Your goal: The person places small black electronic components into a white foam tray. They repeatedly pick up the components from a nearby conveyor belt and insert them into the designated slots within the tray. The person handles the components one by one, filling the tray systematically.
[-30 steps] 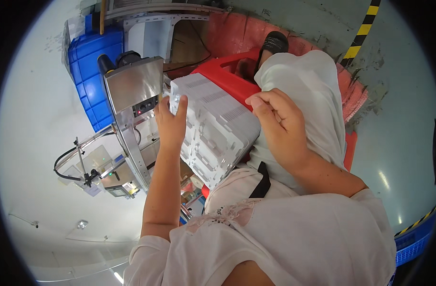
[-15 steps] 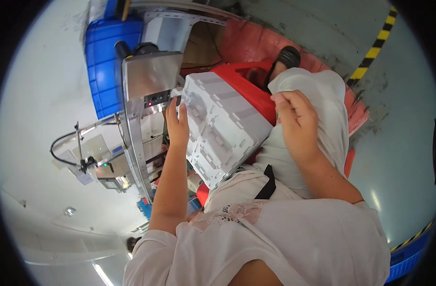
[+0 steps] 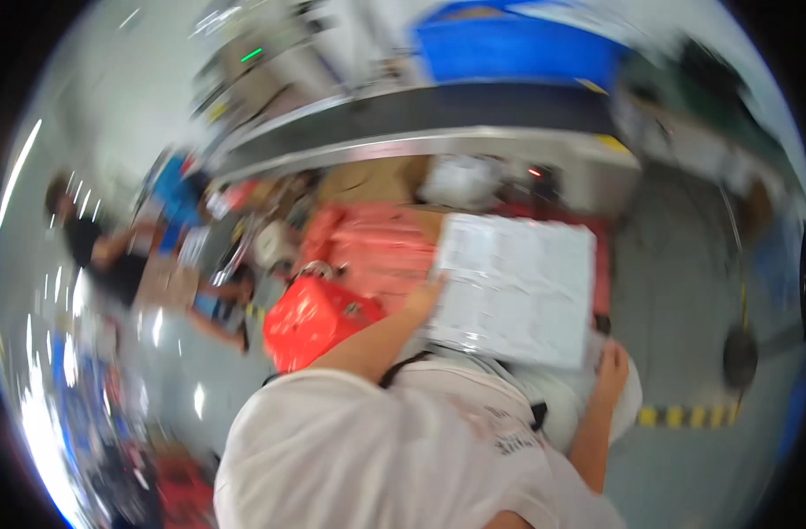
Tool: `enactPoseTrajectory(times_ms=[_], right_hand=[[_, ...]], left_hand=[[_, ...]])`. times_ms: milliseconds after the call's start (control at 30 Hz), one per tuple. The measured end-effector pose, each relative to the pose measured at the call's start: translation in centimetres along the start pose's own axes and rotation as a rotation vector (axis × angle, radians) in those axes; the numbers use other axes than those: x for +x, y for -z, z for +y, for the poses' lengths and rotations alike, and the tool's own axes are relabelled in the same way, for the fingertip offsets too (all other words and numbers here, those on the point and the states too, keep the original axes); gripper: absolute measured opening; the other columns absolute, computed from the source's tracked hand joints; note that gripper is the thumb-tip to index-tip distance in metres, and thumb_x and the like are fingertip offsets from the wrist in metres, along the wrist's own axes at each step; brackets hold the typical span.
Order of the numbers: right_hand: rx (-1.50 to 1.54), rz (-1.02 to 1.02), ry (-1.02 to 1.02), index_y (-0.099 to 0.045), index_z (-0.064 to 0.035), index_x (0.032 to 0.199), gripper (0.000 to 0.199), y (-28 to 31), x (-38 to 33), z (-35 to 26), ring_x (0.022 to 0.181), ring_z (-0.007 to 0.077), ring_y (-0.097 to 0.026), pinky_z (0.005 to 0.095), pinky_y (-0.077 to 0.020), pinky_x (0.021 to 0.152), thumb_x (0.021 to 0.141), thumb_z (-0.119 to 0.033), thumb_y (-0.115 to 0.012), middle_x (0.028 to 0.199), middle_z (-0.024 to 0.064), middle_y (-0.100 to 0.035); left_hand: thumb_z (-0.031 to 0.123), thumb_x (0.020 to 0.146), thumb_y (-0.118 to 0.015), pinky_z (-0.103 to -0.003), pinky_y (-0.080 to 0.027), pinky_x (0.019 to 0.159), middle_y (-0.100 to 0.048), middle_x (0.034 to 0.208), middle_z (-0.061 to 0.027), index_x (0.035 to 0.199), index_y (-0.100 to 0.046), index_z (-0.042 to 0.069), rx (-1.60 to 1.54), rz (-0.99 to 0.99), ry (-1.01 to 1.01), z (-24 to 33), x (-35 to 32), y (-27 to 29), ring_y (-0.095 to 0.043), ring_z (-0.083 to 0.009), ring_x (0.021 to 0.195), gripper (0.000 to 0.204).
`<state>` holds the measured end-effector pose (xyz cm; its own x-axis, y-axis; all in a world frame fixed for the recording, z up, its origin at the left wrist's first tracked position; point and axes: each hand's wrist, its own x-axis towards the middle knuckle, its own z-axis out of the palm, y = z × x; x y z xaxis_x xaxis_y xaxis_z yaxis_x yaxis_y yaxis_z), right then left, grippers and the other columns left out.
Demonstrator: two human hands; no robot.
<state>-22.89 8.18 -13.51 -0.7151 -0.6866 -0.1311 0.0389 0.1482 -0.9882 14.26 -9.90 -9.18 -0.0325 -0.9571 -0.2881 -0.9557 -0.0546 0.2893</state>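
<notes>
A stack of white moulded plastic trays [image 3: 513, 286] rests across my lap, its upper face showing shallow recesses blurred by motion. At the stack's left edge is my left hand [image 3: 427, 298], closed on that side, with some fingers hidden by the trays. My right hand [image 3: 611, 366] is curled at the near right corner of the stack, holding its edge. The motion smears the finger detail of both hands.
Beyond the trays runs a bench with a dark conveyor-like top [image 3: 403, 119], carrying a blue bin [image 3: 517, 44]. Red plastic wrapping [image 3: 367, 242] and a red stool-like object [image 3: 319, 322] lie to the left. Another person [image 3: 112, 242] is farther left. Floor tape [image 3: 689, 416] is at right.
My view has swung round to the left toward the bench. Both hands, earlier spread and raised beside the tray stack, are now at its edges. The stack now lies flatter on my lap.
</notes>
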Motion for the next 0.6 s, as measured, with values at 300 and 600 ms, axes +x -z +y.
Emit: enactPoseTrajectory(times_ms=[300, 600], right_hand=[[-0.400, -0.470, 0.004, -0.028, 0.0022, 0.135, 0.080, -6.3, 1.2, -6.6, 0.124, 0.0267, -0.037, 0.0355, -0.0297, 0.101, 0.074, -0.025, -0.072, 0.136, 0.0162, -0.036], [-0.249, -0.288, -0.229, -0.031, 0.0107, 0.129, 0.070, -6.1, 1.1, -4.9, 0.115, 0.0283, -0.045, 0.0362, -0.0359, 0.097, 0.082, -0.028, -0.065, 0.130, 0.0207, -0.042]], left_hand=[[0.038, 0.063, -0.079, -0.033, -0.045, 0.089, -0.060, 0.110, -0.0172, 0.122, -0.050, 0.000, -0.880, -0.179, -0.193, 0.1, -2.1, -1.9, -0.059, -0.0265, 0.101, 0.076], [0.033, 0.057, -0.083, -0.035, -0.040, 0.095, -0.052, 0.120, -0.0207, 0.131, -0.031, -0.004, -0.909, -0.234, -0.121, 0.7, -2.0, -0.1, -0.052, -0.0296, 0.111, 0.098]])
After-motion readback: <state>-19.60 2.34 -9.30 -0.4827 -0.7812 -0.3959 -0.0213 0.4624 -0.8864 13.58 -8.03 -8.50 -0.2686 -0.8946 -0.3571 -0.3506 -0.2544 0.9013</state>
